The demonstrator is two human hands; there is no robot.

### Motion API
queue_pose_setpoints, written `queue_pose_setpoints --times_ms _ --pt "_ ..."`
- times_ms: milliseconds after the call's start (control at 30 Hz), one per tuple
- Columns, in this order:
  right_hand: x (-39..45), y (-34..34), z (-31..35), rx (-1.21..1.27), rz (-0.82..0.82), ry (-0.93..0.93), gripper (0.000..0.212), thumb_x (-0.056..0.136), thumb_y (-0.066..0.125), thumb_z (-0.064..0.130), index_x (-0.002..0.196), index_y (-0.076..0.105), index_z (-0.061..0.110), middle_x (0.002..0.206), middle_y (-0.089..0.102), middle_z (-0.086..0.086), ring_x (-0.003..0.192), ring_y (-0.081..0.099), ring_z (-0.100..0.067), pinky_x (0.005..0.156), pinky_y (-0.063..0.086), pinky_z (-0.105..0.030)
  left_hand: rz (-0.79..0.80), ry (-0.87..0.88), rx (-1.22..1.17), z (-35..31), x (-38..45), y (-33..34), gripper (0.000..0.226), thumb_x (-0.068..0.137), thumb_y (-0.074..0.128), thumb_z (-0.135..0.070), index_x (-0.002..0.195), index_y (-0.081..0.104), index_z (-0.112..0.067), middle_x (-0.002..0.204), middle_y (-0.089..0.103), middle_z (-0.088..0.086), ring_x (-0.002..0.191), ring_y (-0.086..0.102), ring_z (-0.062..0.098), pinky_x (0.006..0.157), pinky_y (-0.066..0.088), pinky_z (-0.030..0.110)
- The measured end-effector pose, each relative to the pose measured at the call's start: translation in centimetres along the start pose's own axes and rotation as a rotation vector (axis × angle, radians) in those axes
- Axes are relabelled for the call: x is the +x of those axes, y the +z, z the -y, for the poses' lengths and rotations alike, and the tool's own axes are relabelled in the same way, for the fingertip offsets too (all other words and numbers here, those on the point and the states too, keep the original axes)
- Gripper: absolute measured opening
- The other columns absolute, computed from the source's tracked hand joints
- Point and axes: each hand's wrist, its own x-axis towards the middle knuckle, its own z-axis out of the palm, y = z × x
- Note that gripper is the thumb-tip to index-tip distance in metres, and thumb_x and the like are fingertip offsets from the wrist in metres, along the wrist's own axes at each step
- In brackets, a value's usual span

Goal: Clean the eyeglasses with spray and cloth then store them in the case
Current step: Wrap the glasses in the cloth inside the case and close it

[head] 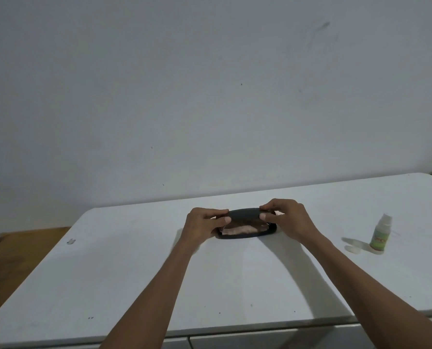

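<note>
Hands (205,222) (284,217) of mine pinch the half-open case (245,224) lid, lying parallel to the table's (134,273) far edge.

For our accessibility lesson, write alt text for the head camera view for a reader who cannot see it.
Both hands, left hand and right hand, grip the lid of a dark oval glasses case that is partly open on a white table, with something pale inside. A small white-and-green spray bottle stands to the right, its clear cap beside it.

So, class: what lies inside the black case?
Inside the case, under its half-lowered lid, a pale pinkish cloth shows. Whether glasses lie beneath cannot be seen.
</note>
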Motion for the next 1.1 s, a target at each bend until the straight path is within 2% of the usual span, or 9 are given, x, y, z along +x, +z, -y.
queue_pose_setpoints --times_ms 100,200,267,333,467,633,733,867,1100 --pt "-0.7 0.4 -0.4 -0.055 -0.037 -0.024 0.007 0.084 0.081 0.027 0.081 0.076 0.03 0.094 0.075 0.013 0.091 0.067 -0.011 0.073 0.045 -0.022 -0.034 -0.01 -0.023 0.6 -0.2 0.3 0.027 0.073 0.089 -0.007 0.099 0.083 -0.012 0.117 0.075 0.011 0.116 0.069 0.022 0.1 0.056 0.048" --pt "-1.2 0.3 -0.5 -0.18 0.009 -0.05 0.009 0.084 0.081 0.027 0.082 0.073 0.029 0.091 0.073 0.011 0.076 0.064 -0.014 0.066 0.044 -0.025 -0.008 0.011 -0.038 1.0 -0.6 0.3 0.028 0.074 0.086 0.003 0.1 0.082 -0.008 0.128 0.069 0.016 0.123 0.065 0.021 0.1 0.056 0.046" --pt "-1.2 0.3 -0.8 -0.169 0.031 -0.044 0.011 0.082 0.082 0.025 0.085 0.072 0.029 0.095 0.074 0.008 0.087 0.068 -0.017 0.076 0.053 -0.033 0.033 0.033 -0.012 1.4 -0.9 0.0 0.032 0.075 0.085 0.004 0.103 0.082 -0.01 0.134 0.066 0.014 0.126 0.062 0.018 0.101 0.056 0.044" --pt "-1.5 0.5 -1.0 -0.17 0.039 -0.059 0.016 0.084 0.08 0.023 0.098 0.074 0.03 0.104 0.074 0.009 0.1 0.069 -0.019 0.088 0.056 -0.039 0.08 0.074 0.075 1.8 -1.3 -0.3 0.041 0.076 0.083 0.007 0.111 0.08 -0.013 0.138 0.064 0.007 0.127 0.06 0.009 0.101 0.055 0.031" --pt "-2.2 1.1 -1.3 -0.202 0.008 -0.117 0.034 0.088 0.076 0.021 0.121 0.073 0.025 0.115 0.071 0.012 0.108 0.064 -0.013 0.096 0.052 -0.034 0.084 0.129 0.158 2.1 -2.1 -0.5 0.051 0.078 0.077 0.015 0.121 0.075 -0.013 0.14 0.061 -0.001 0.128 0.057 0.005 0.091 0.049 0.008" --pt "-2.5 1.6 -1.9 -0.278 -0.019 -0.137 0.046 0.082 0.08 0.026 0.126 0.069 0.028 0.11 0.065 0.016 0.099 0.059 -0.009 0.078 0.038 -0.012 0.081 0.135 0.139 2.2 -2.2 -0.4 0.056 0.077 0.074 0.019 0.125 0.072 -0.012 0.141 0.06 0.0 0.128 0.057 0.002 0.099 0.048 0.013" --pt "-2.5 2.1 -1.9 -0.281 -0.048 -0.119 0.047 0.085 0.077 0.026 0.13 0.067 0.03 0.119 0.067 0.013 0.1 0.057 -0.006 0.082 0.039 -0.019 0.049 0.141 0.162 2.4 -2.1 -0.5 0.06 0.076 0.077 0.016 0.128 0.071 -0.013 0.14 0.063 0.005 0.124 0.06 -0.002 0.105 0.046 0.016" --pt "-2.6 2.0 -2.0 -0.329 -0.036 -0.129 0.045 0.086 0.074 0.028 0.13 0.065 0.031 0.117 0.069 0.012 0.101 0.061 -0.012 0.084 0.046 -0.026 0.011 0.137 0.14 3.0 -1.7 -0.3 0.056 0.074 0.083 0.01 0.123 0.074 -0.016 0.125 0.074 0.002 0.123 0.065 0.017 0.109 0.05 0.037" --pt "-0.3 2.4 -2.2 -0.26 -0.032 -0.164 0.044 0.088 0.076 0.02 0.131 0.067 0.023 0.118 0.066 0.011 0.102 0.056 -0.007 0.085 0.039 -0.02 -0.015 0.166 0.168 2.7 0.1 -0.7 0.05 0.077 0.083 0.006 0.124 0.073 -0.009 0.12 0.075 0.003 0.114 0.07 0.012 0.105 0.053 0.033"
